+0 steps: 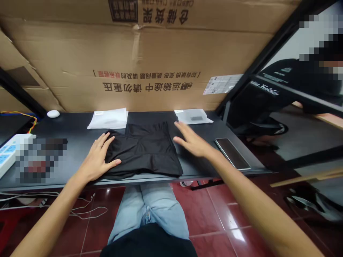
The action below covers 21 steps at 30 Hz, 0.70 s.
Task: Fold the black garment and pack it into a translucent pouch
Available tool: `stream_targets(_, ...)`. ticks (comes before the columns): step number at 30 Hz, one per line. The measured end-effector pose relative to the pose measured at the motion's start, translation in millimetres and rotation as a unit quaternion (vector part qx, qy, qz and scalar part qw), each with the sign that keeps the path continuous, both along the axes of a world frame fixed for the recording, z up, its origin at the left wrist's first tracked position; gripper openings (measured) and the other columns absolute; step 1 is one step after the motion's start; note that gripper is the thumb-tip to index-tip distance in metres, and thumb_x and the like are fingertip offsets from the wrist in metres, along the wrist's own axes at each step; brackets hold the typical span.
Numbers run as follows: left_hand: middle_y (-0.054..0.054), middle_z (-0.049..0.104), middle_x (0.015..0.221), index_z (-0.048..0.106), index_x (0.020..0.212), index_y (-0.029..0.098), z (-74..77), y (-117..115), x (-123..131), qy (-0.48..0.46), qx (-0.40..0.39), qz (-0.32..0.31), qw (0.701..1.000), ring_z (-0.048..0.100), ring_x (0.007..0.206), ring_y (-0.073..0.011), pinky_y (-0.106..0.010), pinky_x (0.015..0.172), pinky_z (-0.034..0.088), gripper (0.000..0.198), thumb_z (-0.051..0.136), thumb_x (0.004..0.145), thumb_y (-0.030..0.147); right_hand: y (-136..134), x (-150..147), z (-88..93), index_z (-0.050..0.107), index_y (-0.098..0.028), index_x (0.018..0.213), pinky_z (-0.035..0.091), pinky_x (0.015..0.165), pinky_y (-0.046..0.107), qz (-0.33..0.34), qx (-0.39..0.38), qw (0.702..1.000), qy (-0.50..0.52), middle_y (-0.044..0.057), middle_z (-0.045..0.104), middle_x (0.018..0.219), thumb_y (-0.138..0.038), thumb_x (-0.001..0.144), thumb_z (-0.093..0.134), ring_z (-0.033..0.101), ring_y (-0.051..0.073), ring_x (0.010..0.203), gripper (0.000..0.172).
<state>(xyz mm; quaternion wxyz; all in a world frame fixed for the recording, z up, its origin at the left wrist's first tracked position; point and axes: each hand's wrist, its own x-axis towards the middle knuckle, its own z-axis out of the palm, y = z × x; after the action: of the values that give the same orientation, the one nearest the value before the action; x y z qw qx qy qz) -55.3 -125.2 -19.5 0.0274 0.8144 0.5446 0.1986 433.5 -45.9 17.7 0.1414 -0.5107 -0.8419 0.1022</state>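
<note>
A black garment lies folded on the black table, reaching to the near edge. My left hand lies flat on the garment's left edge, fingers spread, a ring on one finger. My right hand hovers flat over the garment's right edge with its fingers stretched out. Neither hand grips anything.
Two clear plastic bags lie behind the garment. A phone lies at the right, a white mouse and a power strip at the left. A cardboard sheet walls the back. Another person sits at the right.
</note>
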Motion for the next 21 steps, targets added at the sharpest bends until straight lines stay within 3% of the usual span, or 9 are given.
stream_targets(2, -0.018, 0.038, 0.183, 0.043, 0.170, 0.025, -0.6, -1, -1, -0.034, 0.034, 0.011, 0.999, 0.034, 0.171, -0.0414, -0.066, 0.139, 0.031, 0.082, 0.065, 0.102, 0.065, 35, 29, 5.2, 0.017, -0.014, 0.183, 0.021, 0.141, 0.065, -0.080, 0.047, 0.994, -0.057, 0.024, 0.010, 0.191, -0.072, 0.108, 0.051, 0.010, 0.042, 0.178, 0.101)
stream_targets(4, -0.016, 0.046, 0.177, 0.052, 0.162, 0.026, -1.7, -2, -2, -0.057, 0.055, 0.014, 0.997, 0.040, 0.168, -0.0388, -0.063, 0.138, 0.034, 0.064, 0.060, 0.106, 0.058, 64, 54, 9.1, 0.023, -0.015, 0.181, 0.022, 0.139, 0.070, -0.162, 0.032, 0.980, -0.110, 0.026, 0.012, 0.190, -0.072, 0.106, 0.055, 0.010, 0.047, 0.177, 0.100)
stream_targets(6, -0.015, 0.053, 0.171, 0.057, 0.155, 0.025, -2.0, -3, -2, -0.069, 0.065, 0.005, 0.995, 0.043, 0.165, -0.0367, -0.061, 0.137, 0.037, 0.053, 0.054, 0.110, 0.051, 83, 70, 11.0, 0.030, -0.015, 0.179, 0.031, 0.132, 0.075, -0.228, 0.014, 0.966, -0.123, 0.030, 0.022, 0.187, -0.075, 0.103, 0.058, 0.025, 0.054, 0.171, 0.101)
stream_targets(9, -0.016, 0.059, 0.164, 0.056, 0.155, 0.023, -0.2, -5, -1, -0.075, 0.073, -0.004, 0.994, 0.045, 0.163, -0.0359, -0.059, 0.137, 0.038, 0.052, 0.054, 0.110, 0.049, 91, 78, 10.6, 0.041, -0.014, 0.173, 0.050, 0.118, 0.062, -0.294, 0.014, 0.949, -0.114, 0.035, 0.051, 0.168, -0.076, 0.103, 0.059, 0.060, 0.049, 0.146, 0.095)
stream_targets(13, -0.016, 0.062, 0.161, 0.056, 0.153, 0.021, 4.1, -6, 3, -0.079, 0.075, 0.005, 0.994, 0.047, 0.161, -0.0357, -0.059, 0.136, 0.039, 0.052, 0.056, 0.109, 0.048, 85, 70, 11.1, 0.059, -0.008, 0.158, 0.054, 0.104, 0.047, -0.293, 0.056, 0.949, -0.106, 0.033, 0.069, 0.140, -0.055, 0.112, 0.055, 0.073, 0.036, 0.122, 0.066)
stream_targets(16, -0.016, 0.063, 0.160, 0.059, 0.150, 0.022, 6.8, -7, 6, -0.083, 0.071, 0.022, 0.994, 0.048, 0.160, -0.0362, -0.060, 0.134, 0.040, 0.050, 0.055, 0.108, 0.049, 79, 59, 16.0, 0.069, -0.014, 0.151, 0.056, 0.095, 0.044, -0.287, 0.090, 0.950, -0.088, 0.028, 0.073, 0.135, -0.039, 0.112, 0.056, 0.077, 0.032, 0.111, 0.048)
stream_targets(21, -0.013, 0.074, 0.144, 0.066, 0.135, 0.024, 10.9, -10, 8, -0.097, 0.117, 0.086, 0.985, 0.059, 0.149, -0.0349, -0.062, 0.136, 0.035, 0.036, 0.054, 0.108, 0.045, 56, 17, 30.3, 0.078, -0.022, 0.146, 0.058, 0.092, 0.040, -0.234, 0.213, 0.949, 0.007, 0.018, 0.078, 0.129, -0.039, 0.109, 0.062, 0.076, 0.030, 0.108, 0.043)
